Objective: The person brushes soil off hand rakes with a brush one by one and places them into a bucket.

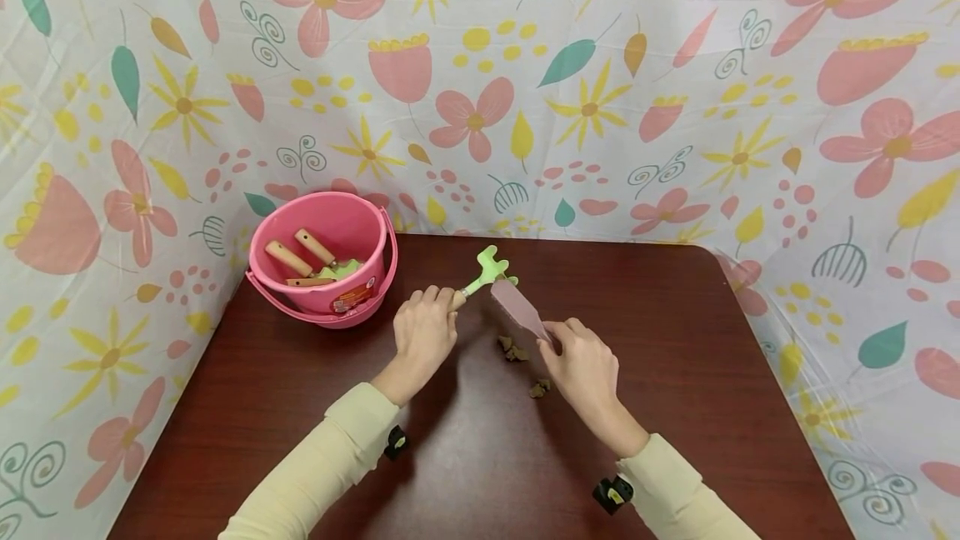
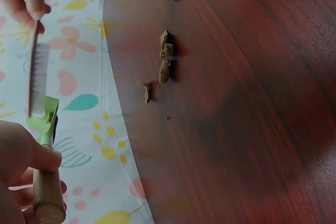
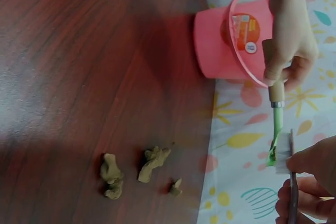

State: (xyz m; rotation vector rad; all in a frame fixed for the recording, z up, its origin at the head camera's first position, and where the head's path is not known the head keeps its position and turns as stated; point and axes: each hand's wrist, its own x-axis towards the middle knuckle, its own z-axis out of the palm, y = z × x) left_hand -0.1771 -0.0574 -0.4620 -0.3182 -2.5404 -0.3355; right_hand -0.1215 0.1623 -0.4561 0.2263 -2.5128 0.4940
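My left hand (image 1: 426, 327) grips the wooden handle of a small green hand rake (image 1: 489, 267), its tines pointing away from me above the table. In my right hand (image 1: 583, 365) is a pink brush (image 1: 517, 305), held by its handle. White bristles (image 3: 283, 150) of the brush meet the rake head in the right wrist view. A small brown bit clings to the rake head in the left wrist view. Below the tools, several brown clay-like lumps (image 1: 513, 348) lie on the dark wooden table (image 1: 660, 315).
A pink bucket (image 1: 303, 298) stands at the table's back left, its handle folded down. Inside it lean several wooden-handled tools (image 1: 288, 258) with a green part showing. Flowered cloth (image 1: 480, 65) hangs behind the table and along both sides.
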